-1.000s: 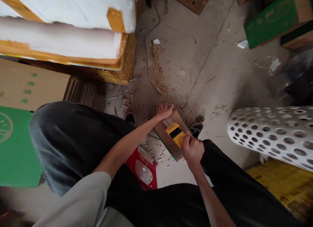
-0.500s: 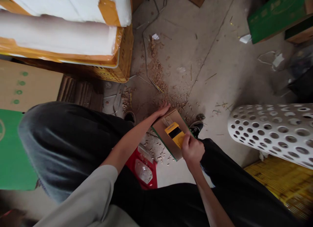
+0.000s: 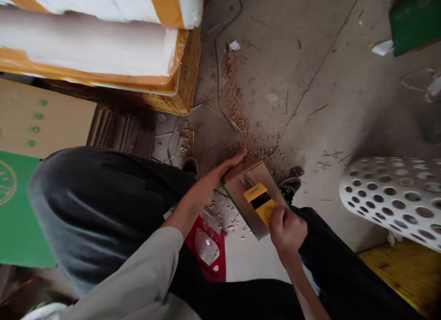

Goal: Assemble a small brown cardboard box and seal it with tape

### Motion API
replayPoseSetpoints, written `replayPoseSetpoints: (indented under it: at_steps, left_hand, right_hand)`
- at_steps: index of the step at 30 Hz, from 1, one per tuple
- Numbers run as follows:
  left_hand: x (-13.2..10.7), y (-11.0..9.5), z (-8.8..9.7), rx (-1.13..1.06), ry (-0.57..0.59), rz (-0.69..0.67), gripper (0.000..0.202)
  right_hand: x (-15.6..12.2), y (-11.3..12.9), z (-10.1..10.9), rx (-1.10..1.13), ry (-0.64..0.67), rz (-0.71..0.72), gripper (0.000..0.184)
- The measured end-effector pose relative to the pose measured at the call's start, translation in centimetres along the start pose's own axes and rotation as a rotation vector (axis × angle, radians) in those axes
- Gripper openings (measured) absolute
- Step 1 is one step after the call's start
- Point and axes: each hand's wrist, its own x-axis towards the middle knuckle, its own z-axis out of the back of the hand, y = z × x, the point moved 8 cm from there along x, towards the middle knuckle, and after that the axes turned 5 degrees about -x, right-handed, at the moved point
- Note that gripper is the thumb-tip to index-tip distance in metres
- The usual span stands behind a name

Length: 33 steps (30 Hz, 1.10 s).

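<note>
A flat piece of brown cardboard (image 3: 237, 191) with a green edge lies between my knees, above the floor. My left hand (image 3: 227, 168) grips its far edge. My right hand (image 3: 287, 232) is shut on a yellow handheld tool with a black strip (image 3: 258, 200), which it presses against the cardboard. The lower end of the tool is hidden behind my fingers. A small crease or flap shows on the cardboard just past the tool.
Brown chips and wire litter the concrete floor (image 3: 310, 81) ahead. A yellow crate with white foam (image 3: 182, 81) stands at upper left, and a perforated white tube (image 3: 389, 196) lies at right. A red package (image 3: 206, 253) sits below my knees, with green cardboard (image 3: 17, 210) at left.
The whole view has shifted, so my hands and the cardboard sit lower and further right in the frame. My left hand now lies flatter along the cardboard edge. The tool is still in my right hand.
</note>
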Motion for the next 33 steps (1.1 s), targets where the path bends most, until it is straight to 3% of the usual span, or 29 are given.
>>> replayPoseSetpoints:
  at_steps: [8,20,29,33]
  left_hand:
    - [0.4,-0.1,-0.3,-0.048,0.045,-0.083,0.067]
    - [-4.3,-3.8,0.1,-0.065,0.037,-0.051,0.061]
    - [-7.6,-9.2,0.0,-0.061,0.027,-0.204,0.066]
    - [-9.4,-11.6,0.0,0.117,-0.042,-0.306,0.067]
  right_hand:
    - [-0.2,-0.3,-0.1,0.048,-0.028,0.008,0.059]
    - [0.0,0.2,0.0,0.031,0.094,-0.081,0.053]
    - [0.0,0.7,0.2,-0.024,0.155,-0.120,0.060]
    - [-0.3,0.9,0.1,-0.018,0.140,-0.120,0.065]
